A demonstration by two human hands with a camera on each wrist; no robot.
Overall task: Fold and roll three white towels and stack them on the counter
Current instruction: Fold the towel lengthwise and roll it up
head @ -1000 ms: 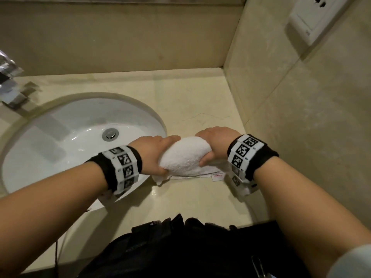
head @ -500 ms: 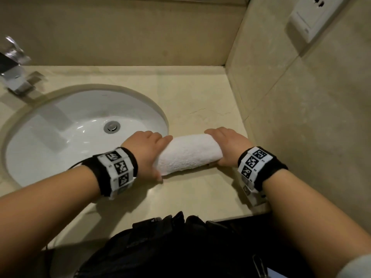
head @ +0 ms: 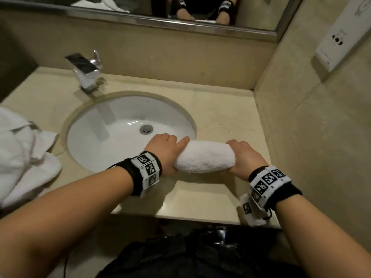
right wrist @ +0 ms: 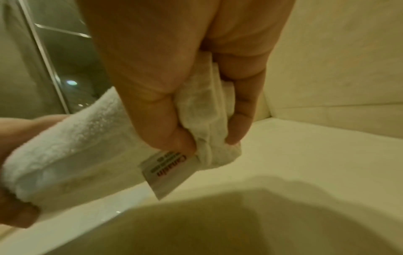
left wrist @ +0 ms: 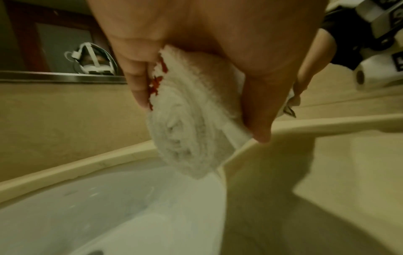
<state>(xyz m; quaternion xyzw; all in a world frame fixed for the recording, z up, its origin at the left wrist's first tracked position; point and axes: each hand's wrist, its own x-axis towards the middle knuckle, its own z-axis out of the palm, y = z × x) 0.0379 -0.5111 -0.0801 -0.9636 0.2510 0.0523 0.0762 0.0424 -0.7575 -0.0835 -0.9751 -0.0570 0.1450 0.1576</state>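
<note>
A rolled white towel (head: 204,157) is held lengthwise just above the beige counter (head: 226,121), at the sink's right rim. My left hand (head: 164,151) grips its left end, fingers and thumb curled round the roll; the left wrist view shows the spiral end of the towel (left wrist: 185,138) with red stitching. My right hand (head: 244,157) grips the right end, and in the right wrist view fingers pinch the towel (right wrist: 65,155) where a care label (right wrist: 165,174) hangs out. More white towels (head: 24,157) lie crumpled in a heap on the counter at far left.
A white oval sink (head: 128,133) is sunk in the counter, with a chrome tap (head: 86,71) behind it. A tiled wall (head: 321,137) closes the right side, carrying a socket plate (head: 341,39). A mirror (head: 140,9) runs along the back.
The towel went from half-rolled and bunched to a full tight roll. Both hands shifted out to its two ends. The head view has pulled back and now shows the tap, mirror and towel heap.
</note>
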